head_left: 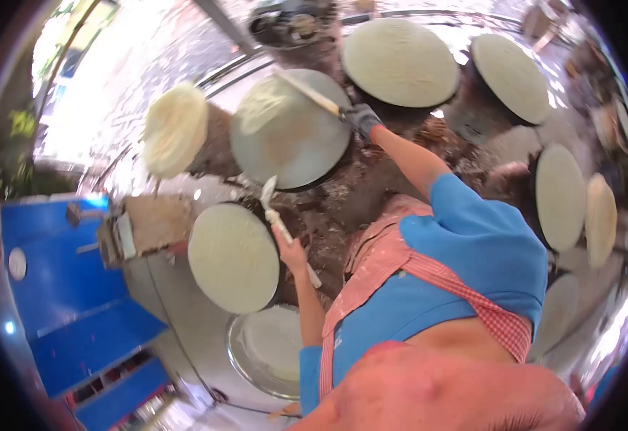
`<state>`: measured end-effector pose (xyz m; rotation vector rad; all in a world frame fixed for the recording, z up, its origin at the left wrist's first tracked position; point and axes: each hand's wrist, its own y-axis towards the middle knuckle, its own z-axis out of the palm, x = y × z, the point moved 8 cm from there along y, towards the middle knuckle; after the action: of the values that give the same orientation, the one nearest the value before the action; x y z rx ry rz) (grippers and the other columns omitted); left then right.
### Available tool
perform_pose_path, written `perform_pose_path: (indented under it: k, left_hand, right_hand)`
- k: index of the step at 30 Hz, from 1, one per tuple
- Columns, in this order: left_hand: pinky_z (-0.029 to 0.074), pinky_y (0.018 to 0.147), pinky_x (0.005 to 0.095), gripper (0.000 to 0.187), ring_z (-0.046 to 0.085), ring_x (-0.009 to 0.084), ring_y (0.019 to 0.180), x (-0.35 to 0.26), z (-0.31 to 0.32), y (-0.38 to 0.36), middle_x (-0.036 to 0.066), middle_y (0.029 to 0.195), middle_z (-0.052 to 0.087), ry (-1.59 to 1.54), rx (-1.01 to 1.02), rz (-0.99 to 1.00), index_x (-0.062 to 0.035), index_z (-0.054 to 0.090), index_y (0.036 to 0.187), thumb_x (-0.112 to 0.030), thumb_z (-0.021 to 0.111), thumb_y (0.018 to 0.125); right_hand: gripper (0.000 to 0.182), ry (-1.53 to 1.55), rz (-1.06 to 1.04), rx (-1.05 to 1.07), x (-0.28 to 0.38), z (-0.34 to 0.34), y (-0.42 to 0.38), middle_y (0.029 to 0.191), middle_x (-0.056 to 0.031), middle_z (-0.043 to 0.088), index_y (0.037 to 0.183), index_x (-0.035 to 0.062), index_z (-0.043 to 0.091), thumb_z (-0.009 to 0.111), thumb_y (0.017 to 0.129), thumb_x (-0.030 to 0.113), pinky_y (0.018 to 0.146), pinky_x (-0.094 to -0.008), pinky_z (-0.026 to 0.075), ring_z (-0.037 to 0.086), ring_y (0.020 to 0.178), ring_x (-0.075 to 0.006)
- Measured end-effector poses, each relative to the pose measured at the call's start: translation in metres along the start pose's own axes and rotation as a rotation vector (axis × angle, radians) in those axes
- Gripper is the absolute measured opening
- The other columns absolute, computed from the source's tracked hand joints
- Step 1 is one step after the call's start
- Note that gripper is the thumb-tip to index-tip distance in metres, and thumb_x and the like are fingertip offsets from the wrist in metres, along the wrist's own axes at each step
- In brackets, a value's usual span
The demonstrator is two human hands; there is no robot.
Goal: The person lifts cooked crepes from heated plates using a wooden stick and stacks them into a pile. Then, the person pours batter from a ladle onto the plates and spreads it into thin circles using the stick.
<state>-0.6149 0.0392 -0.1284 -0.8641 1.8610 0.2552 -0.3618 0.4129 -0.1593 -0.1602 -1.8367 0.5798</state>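
My gloved right hand (363, 121) is closed round the handle of a long wooden spreader (312, 93), which reaches over a round griddle (307, 151). Pale batter (265, 104) lies in a thick patch on the far left of that griddle, and the rest of its surface carries a thin grey-white film. My bare left hand (291, 253) grips a pale, batter-smeared spatula (276, 215). Its flat end points up towards the griddle's near edge, while the handle sticks out below my fist. Just left of this hand, a round sheet of batter (233, 257) covers another griddle.
More round griddles with pale sheets (400, 63) (511, 77) (560, 197) curve round to the right. A folded pale sheet (176, 129) hangs at the far left. Below sits a clear-rimmed round tray (242, 352). Blue panels (62, 273) stand at left.
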Motion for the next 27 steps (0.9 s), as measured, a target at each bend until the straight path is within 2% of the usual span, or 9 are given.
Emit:
perform_pose_path:
  k: [3, 5, 8, 11, 14, 17, 21, 24, 27]
  left_hand:
    - [0.042, 0.072, 0.0281, 0.067, 0.053, 0.022, 0.087, -0.014, -0.001, -0.009, 0.011, 0.127, 0.04, 0.005, -0.004, -0.062, -0.0128, 0.028, 0.131, -0.001, 0.045, 0.068]
    - [0.045, 0.061, 0.0287, 0.067, 0.056, 0.0218, 0.073, -0.023, -0.001, -0.008, 0.012, 0.124, 0.044, 0.02, -0.063, -0.024, -0.0142, 0.028, 0.131, -0.001, 0.045, 0.068]
    - [0.038, 0.036, 0.0265, 0.07, 0.045, 0.0148, 0.04, -0.044, 0.0, -0.02, 0.011, 0.113, 0.053, -0.064, -0.05, -0.1, -0.0201, 0.027, 0.132, 0.0, 0.043, 0.067]
    - [0.039, 0.037, 0.0257, 0.069, 0.046, 0.0142, 0.04, -0.051, 0.005, -0.025, 0.011, 0.114, 0.052, -0.048, -0.066, -0.121, -0.0193, 0.027, 0.132, 0.0, 0.043, 0.067]
    - [0.03, 0.03, 0.0231, 0.072, 0.036, 0.0095, 0.033, -0.051, 0.01, -0.019, 0.004, 0.057, 0.046, -0.087, -0.147, -0.07, -0.0197, 0.025, 0.133, 0.002, 0.044, 0.067]
    - [0.034, 0.032, 0.025, 0.072, 0.041, 0.0123, 0.037, -0.053, 0.01, -0.048, 0.013, 0.099, 0.057, -0.2, -0.143, -0.291, -0.0199, 0.025, 0.133, 0.002, 0.043, 0.067]
    - [0.03, 0.029, 0.0239, 0.071, 0.037, 0.0101, 0.034, -0.057, 0.022, -0.077, 0.006, 0.062, 0.046, -0.386, -0.226, -0.348, -0.0196, 0.019, 0.134, 0.002, 0.045, 0.07]
    - [0.028, 0.028, 0.0229, 0.068, 0.034, 0.0089, 0.034, -0.06, 0.039, -0.091, 0.001, 0.051, 0.035, -0.521, -0.211, -0.462, -0.0187, 0.016, 0.133, 0.0, 0.045, 0.075]
    - [0.028, 0.029, 0.0228, 0.066, 0.034, 0.0089, 0.034, -0.051, 0.046, -0.114, 0.002, 0.052, 0.037, -0.48, -0.24, -0.504, -0.0175, 0.02, 0.132, 0.001, 0.046, 0.074]
  right_hand:
    - [0.028, 0.161, -0.513, -0.043, 0.047, 0.053, -0.057, 0.074, -0.0025, 0.062, 0.093, 0.0092, 0.064, 0.068, 0.068, 0.021, 0.052, -0.0273, 0.044, 0.052, 0.058, -0.0102]
    - [0.033, -0.142, -0.093, 0.411, 0.033, 0.076, -0.051, 0.079, -0.0024, 0.06, 0.099, 0.0153, 0.062, 0.066, 0.069, 0.028, 0.053, -0.0298, 0.045, 0.055, 0.062, -0.0145]
    - [0.03, -0.121, -0.109, 0.331, 0.028, 0.007, 0.026, 0.079, 0.0008, 0.063, 0.096, 0.009, 0.064, 0.068, 0.067, 0.016, 0.046, -0.024, 0.042, 0.049, 0.051, -0.0089]
    - [0.029, 0.214, -0.118, 0.32, 0.015, 0.036, 0.051, 0.06, 0.0014, 0.057, 0.096, 0.0149, 0.064, 0.068, 0.069, 0.021, 0.038, -0.0258, 0.034, 0.04, 0.042, -0.0073]
    - [0.027, 0.053, -0.258, 0.415, 0.036, 0.064, -0.001, 0.068, 0.0007, 0.06, 0.094, 0.0128, 0.064, 0.069, 0.068, 0.016, 0.042, -0.0227, 0.036, 0.044, 0.05, -0.0076]
    - [0.029, 0.045, -0.161, 0.651, 0.058, 0.027, 0.0, 0.069, 0.0006, 0.06, 0.095, 0.0137, 0.064, 0.069, 0.067, 0.013, 0.042, -0.0182, 0.035, 0.045, 0.052, -0.0069]
    - [0.028, 0.062, 0.178, 0.456, 0.1, 0.011, 0.028, 0.066, 0.0003, 0.059, 0.096, 0.0164, 0.064, 0.068, 0.069, 0.014, 0.039, -0.0196, 0.033, 0.039, 0.042, -0.0061]
    - [0.027, -0.001, 0.264, 0.699, 0.054, 0.053, 0.015, 0.061, 0.003, 0.057, 0.09, 0.0153, 0.065, 0.072, 0.063, 0.012, 0.041, -0.0205, 0.038, 0.046, 0.049, -0.0038]
    - [0.028, -0.103, -1.015, 0.797, 0.036, 0.046, 0.066, 0.066, 0.0004, 0.059, 0.092, 0.0123, 0.064, 0.071, 0.065, 0.018, 0.045, -0.0254, 0.042, 0.048, 0.05, -0.0085]
